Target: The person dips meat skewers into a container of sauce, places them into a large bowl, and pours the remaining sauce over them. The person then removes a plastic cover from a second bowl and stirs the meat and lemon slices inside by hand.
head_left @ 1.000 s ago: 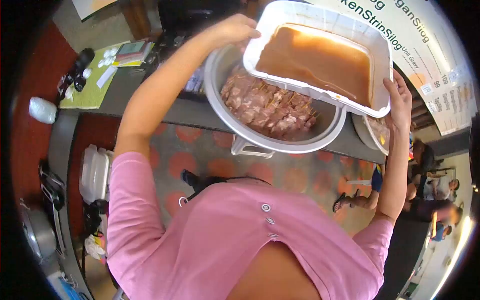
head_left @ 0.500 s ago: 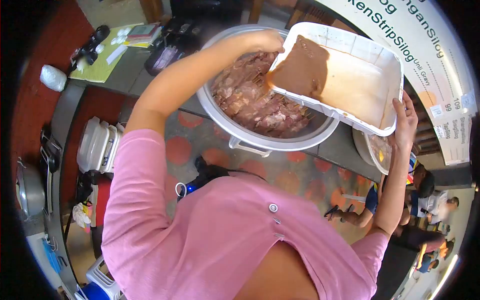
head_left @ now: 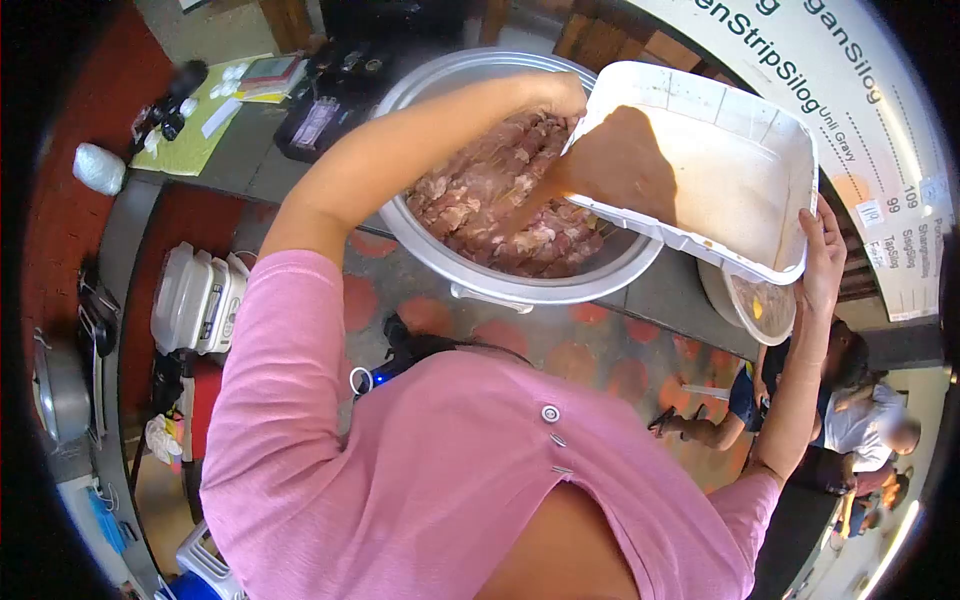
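Note:
A white rectangular plastic tub [head_left: 740, 170] is tilted over a large metal basin [head_left: 400, 210]. My left hand [head_left: 555, 95] is closed on the tub's left end, its fingers partly hidden. On the far right end, my right hand [head_left: 825, 258] grips the tub wall with the thumb on the rim. Brown marinade [head_left: 625, 165] has pooled at the tub's low left corner and runs over it in a stream. It falls onto raw skewered meat [head_left: 480, 190] piled in the basin.
A second bowl [head_left: 740, 305] with pale contents stands below the tub's right end. The dark counter [head_left: 670, 300] runs under the basin. Lidded plastic containers [head_left: 200, 300] are at left, papers [head_left: 215, 115] at upper left. People [head_left: 870, 420] sit at far right, near a menu board [head_left: 860, 130].
The tub has shifted slightly right and down, with both hands still on it. A broad stream of marinade now pours from its left corner onto the meat.

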Motion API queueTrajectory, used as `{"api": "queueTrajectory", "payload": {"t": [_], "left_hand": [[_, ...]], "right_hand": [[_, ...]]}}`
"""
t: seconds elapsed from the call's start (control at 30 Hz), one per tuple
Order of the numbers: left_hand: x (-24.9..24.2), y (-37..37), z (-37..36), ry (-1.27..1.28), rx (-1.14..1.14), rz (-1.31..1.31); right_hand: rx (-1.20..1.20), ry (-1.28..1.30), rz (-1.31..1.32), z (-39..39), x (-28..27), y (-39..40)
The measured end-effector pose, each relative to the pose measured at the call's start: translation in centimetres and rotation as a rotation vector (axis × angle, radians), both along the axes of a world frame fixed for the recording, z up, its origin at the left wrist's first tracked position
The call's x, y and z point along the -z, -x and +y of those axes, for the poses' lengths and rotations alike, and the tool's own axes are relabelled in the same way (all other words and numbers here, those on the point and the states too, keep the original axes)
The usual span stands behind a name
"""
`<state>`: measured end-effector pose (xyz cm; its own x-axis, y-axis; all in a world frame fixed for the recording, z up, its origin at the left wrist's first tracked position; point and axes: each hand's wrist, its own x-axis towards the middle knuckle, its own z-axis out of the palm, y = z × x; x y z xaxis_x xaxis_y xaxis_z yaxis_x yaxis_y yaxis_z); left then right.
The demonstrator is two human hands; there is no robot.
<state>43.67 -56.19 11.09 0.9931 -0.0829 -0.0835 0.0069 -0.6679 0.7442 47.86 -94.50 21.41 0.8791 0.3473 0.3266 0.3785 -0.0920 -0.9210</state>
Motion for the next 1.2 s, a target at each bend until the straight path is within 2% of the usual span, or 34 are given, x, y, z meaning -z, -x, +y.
{"api": "queueTrajectory", "payload": {"t": [0.03,0.17,0.37,0.43,0.67,0.73,0.87,0.93,1.1,1.2], "left_hand": [[0.2,-0.3,-0.2,0.073,-0.002,0.034],[-1.2,0.3,-2.4,0.098,-0.07,0.078],[-0.6,-2.6,-2.8,-0.092,0.049,-0.034],[-0.3,-3.9,-3.0,-0.015,-0.019,0.048],[0.6,-6.3,-2.9,0.101,-0.086,0.079],[1.5,-7.9,-2.2,0.181,-0.113,0.078],[0.9,-8.4,-1.4,0.181,-0.12,0.087],[-0.7,-7.2,-1.1,0.098,-0.172,0.085],[1.0,-9.5,2.6,0.033,-0.198,0.11],[1.3,-8.6,4.3,0.063,-0.21,0.127]], "right_hand": [[0.024,0.022,0.0,-0.2,-0.1,0.2],[0.03,0.011,-0.003,-1.0,-0.5,0.3],[0.048,0.037,-0.039,-1.3,-1.6,0.0],[0.047,0.035,-0.056,-1.2,-1.8,-0.1],[0.049,-0.006,-0.098,0.3,-1.9,-0.3],[0.069,0.015,-0.118,0.9,-1.8,-0.3],[0.089,-0.017,-0.124,2.4,-1.2,-0.1],[0.117,-0.044,-0.115,4.2,-0.9,1.0],[0.13,-0.138,-0.106,7.4,0.8,1.5],[0.15,-0.06,-0.122,10.1,1.0,3.4]]}}
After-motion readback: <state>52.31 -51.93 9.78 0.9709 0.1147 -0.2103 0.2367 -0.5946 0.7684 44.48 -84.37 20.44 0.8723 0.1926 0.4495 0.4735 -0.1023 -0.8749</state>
